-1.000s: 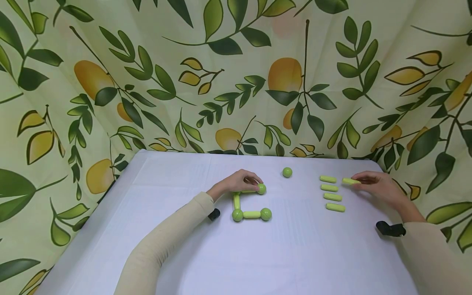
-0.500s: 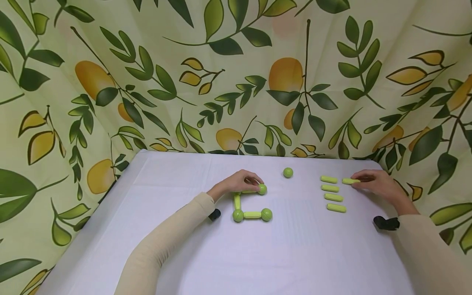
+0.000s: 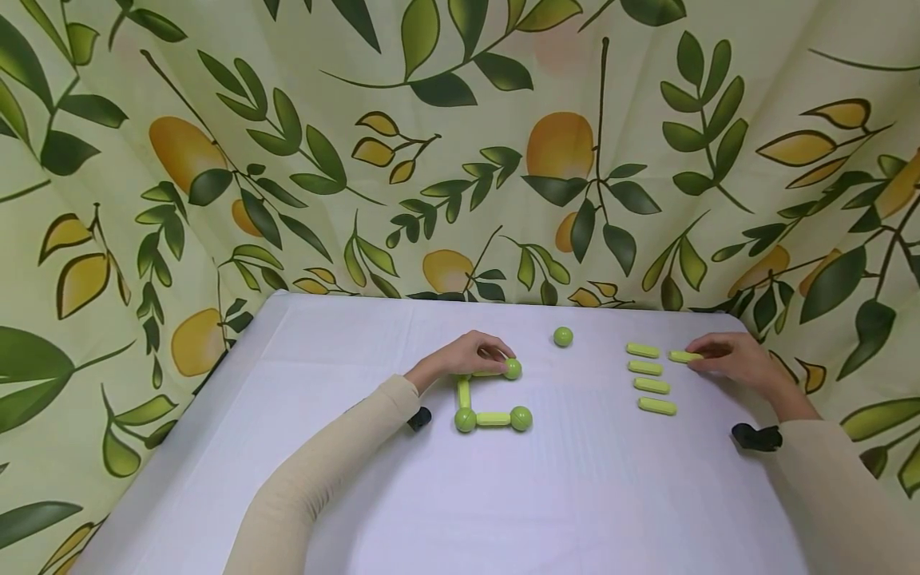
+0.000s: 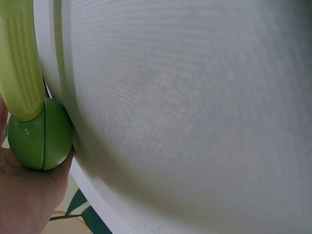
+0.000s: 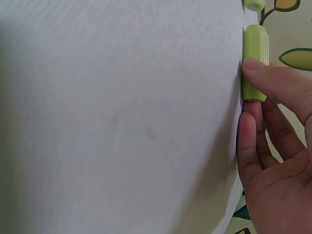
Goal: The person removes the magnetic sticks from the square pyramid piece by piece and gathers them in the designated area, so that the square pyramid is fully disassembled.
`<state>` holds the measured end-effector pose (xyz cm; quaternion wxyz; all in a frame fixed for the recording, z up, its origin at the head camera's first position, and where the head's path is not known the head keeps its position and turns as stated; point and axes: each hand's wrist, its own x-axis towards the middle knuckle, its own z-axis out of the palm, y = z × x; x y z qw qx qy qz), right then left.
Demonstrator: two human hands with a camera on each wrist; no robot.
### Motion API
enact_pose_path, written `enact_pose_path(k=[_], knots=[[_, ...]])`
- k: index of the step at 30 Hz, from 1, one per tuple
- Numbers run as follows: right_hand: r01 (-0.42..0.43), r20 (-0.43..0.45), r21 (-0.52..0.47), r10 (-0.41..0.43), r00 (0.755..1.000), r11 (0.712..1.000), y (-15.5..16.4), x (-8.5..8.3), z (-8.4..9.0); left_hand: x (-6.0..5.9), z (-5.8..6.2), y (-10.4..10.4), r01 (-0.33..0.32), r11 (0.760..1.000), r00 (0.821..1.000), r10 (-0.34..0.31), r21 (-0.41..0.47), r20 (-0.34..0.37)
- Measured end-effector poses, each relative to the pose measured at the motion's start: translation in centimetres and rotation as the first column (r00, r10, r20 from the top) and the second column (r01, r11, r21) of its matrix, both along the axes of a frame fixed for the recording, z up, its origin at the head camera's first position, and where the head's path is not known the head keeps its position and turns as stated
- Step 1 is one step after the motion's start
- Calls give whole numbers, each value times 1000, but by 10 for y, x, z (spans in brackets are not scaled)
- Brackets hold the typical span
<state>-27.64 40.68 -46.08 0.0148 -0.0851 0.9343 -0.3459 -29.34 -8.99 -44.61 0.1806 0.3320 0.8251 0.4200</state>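
Partly built frame (image 3: 489, 395) of green balls and pale rods, mid-table (image 3: 503, 495): its far side is gripped by curled left hand (image 3: 467, 355) fingers. One rod (image 3: 683, 356), right side, is pinched by the right hand (image 3: 733, 361); four spare rods (image 3: 649, 377) lie just beside, a loose ball (image 3: 563, 336) between. Risks judged: spare rods nudged out of line by the right hand; frame joints pulled apart if the left grip shifts; loose ball set rolling.

No visible change between frames
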Motion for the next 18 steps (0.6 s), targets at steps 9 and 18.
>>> enact_pose_path(k=[9,18], knots=[[-8,-12,-7,8,1000,1000,6,2,0,0,1,1,-11,1000,1000,11,-20,-3],[-22,-28,-35,21,999,999,11,5,0,-1,-1,1,-6,1000,1000,6,-21,-9]])
